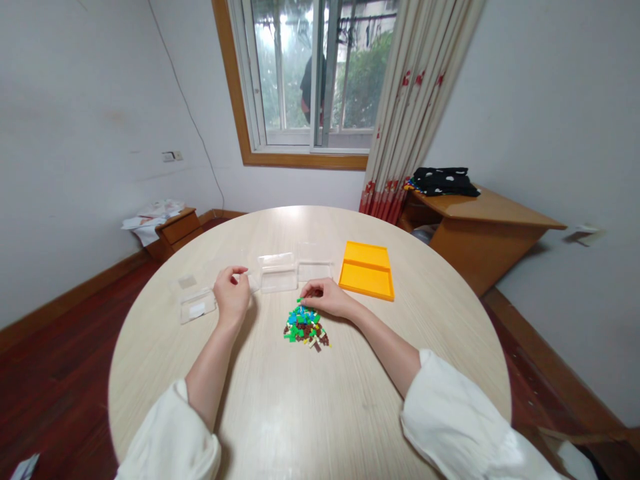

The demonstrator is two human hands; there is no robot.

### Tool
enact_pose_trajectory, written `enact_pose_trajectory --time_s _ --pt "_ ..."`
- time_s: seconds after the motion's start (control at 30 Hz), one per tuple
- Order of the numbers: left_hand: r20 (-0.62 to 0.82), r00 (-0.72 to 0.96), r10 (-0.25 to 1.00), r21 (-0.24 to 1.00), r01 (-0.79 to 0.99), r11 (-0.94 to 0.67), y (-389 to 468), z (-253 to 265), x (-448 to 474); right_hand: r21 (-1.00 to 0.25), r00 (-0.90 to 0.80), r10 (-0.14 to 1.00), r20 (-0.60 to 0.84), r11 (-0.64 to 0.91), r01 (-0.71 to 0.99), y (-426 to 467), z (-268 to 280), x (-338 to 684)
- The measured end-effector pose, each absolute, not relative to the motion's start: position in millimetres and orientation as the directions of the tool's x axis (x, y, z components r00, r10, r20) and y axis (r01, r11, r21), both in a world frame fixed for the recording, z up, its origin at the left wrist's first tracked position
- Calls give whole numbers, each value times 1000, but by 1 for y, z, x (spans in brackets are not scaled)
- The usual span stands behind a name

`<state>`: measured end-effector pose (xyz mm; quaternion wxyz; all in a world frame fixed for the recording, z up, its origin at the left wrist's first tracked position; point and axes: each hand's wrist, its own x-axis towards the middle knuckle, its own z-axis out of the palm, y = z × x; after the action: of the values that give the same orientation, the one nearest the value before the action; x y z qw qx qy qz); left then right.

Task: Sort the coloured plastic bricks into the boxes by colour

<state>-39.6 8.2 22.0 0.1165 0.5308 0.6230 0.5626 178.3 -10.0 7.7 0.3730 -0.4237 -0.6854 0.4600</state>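
Observation:
A small heap of toy building bricks (304, 327), in green, blue, brown, yellow and cream, lies on the table in front of me. My right hand (326, 297) reaches to the heap's far edge, its thumb and fingers pinched on a small green brick (299, 301). Left of the heap, my left hand (233, 293) is raised with its fingers curled together; whatever it may hold is too small or hidden. Partly behind that hand sits a clear plastic box. Just right of it stands an open clear plastic box (279, 280) with its lid folded back.
Another clear box (315, 271) stands behind my right hand, and one holding a white slip (197, 311) is at the left. An open orange case (367, 281) lies at the right of the round table (300, 427). Beyond are a wooden desk (500, 213) and curtain (405, 100).

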Motion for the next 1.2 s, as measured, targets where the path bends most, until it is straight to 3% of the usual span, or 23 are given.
enact_pose_trajectory --time_s 0.13,0.27,0.63,0.93,1.07,1.2 --pt "328 -104 939 890 368 -270 5 20 -26 -953 -350 928 128 213 216 -9 5 178" --pt "134 239 962 952 239 -192 -1 17 -14 -959 -331 932 146 215 185 -6 1 177" --pt "-117 467 876 993 74 93 -19 29 -9 -963 -302 939 167 220 153 -5 0 178" --pt "-84 453 887 996 27 80 -14 23 -9 -975 -289 944 158 196 106 -4 -2 177" --pt "127 207 970 987 72 -145 -7 23 -14 -972 -283 945 163 202 117 -1 -5 178" --pt "357 78 931 865 349 -361 -1 21 -20 -951 -331 930 162 236 197 -3 -4 179"
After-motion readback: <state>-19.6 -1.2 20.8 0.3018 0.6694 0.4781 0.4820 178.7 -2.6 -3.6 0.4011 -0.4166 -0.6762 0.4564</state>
